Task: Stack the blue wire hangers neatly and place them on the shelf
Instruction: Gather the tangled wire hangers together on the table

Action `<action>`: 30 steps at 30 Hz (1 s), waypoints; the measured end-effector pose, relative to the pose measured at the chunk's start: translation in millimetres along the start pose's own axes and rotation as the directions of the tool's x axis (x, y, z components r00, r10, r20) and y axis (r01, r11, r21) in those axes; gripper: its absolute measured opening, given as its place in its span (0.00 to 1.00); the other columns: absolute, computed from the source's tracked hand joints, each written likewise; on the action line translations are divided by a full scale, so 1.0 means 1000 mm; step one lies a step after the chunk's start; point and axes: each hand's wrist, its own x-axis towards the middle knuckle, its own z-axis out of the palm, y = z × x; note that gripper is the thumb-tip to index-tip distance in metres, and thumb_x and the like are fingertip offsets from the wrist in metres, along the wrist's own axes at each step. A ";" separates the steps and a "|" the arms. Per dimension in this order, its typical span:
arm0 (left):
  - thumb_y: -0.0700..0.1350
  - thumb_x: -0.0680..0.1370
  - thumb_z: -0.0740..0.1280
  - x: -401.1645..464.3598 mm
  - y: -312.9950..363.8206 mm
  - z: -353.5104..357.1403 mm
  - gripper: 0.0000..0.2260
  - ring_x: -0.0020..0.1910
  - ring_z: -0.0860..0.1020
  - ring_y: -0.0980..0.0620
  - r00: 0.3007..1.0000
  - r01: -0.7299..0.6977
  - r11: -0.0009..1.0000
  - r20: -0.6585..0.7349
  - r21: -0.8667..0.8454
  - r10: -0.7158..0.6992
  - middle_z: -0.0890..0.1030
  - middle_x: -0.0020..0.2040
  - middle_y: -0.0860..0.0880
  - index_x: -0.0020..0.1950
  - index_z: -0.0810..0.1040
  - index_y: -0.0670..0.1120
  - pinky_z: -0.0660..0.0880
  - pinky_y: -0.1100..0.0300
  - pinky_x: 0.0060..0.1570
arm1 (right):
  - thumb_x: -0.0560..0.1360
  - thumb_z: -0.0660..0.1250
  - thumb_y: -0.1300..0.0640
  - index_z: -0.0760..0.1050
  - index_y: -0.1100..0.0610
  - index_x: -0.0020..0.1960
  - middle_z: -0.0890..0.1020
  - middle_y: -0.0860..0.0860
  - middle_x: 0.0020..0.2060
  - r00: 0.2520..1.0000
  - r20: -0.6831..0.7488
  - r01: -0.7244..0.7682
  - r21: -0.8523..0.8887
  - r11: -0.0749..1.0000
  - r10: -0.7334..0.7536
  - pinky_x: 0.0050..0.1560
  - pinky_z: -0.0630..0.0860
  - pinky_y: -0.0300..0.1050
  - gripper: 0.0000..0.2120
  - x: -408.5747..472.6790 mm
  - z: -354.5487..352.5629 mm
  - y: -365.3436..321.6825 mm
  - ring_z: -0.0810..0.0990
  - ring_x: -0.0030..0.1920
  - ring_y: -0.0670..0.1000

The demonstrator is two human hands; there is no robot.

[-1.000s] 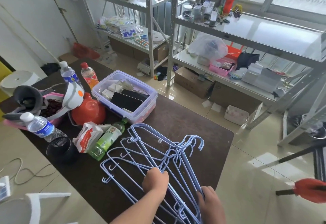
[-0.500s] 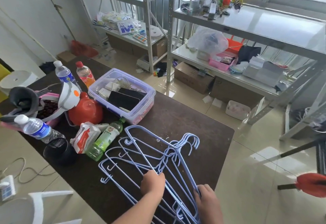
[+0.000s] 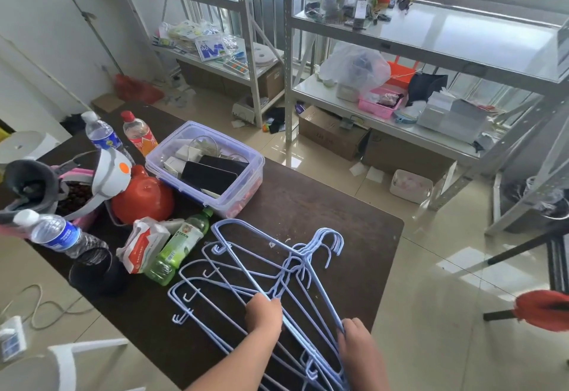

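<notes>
Several blue wire hangers (image 3: 246,267) lie fanned out on the dark brown table (image 3: 354,230), hooks bunched together and pointing toward the far right. My left hand (image 3: 264,312) grips the wires near the middle of the pile. My right hand (image 3: 358,341) holds the right-hand ends of the hangers at the table's near edge. The grey metal shelf (image 3: 431,30) stands across the floor beyond the table.
Left of the hangers lie a green bottle (image 3: 180,247), a tissue pack (image 3: 143,244), a red jug (image 3: 143,195), water bottles (image 3: 58,233) and a clear storage box (image 3: 209,169). Cardboard boxes (image 3: 332,132) sit under the shelf. A red-tipped stand (image 3: 542,310) is at the right.
The hangers have been drawn slightly closer together and toward me. Both hands keep their hold on the pile; the view has shifted a little.
</notes>
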 end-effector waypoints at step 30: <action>0.45 0.72 0.62 -0.040 -0.026 -0.020 0.08 0.45 0.83 0.43 0.999 0.032 0.989 -0.023 -0.141 -0.036 0.84 0.44 0.43 0.41 0.76 0.42 0.80 0.55 0.45 | 0.61 0.62 0.64 0.60 0.53 0.34 0.63 0.47 0.27 0.924 -0.248 0.286 -0.063 0.956 -0.292 0.32 0.64 0.44 0.11 -0.009 0.013 0.007 0.65 0.33 0.53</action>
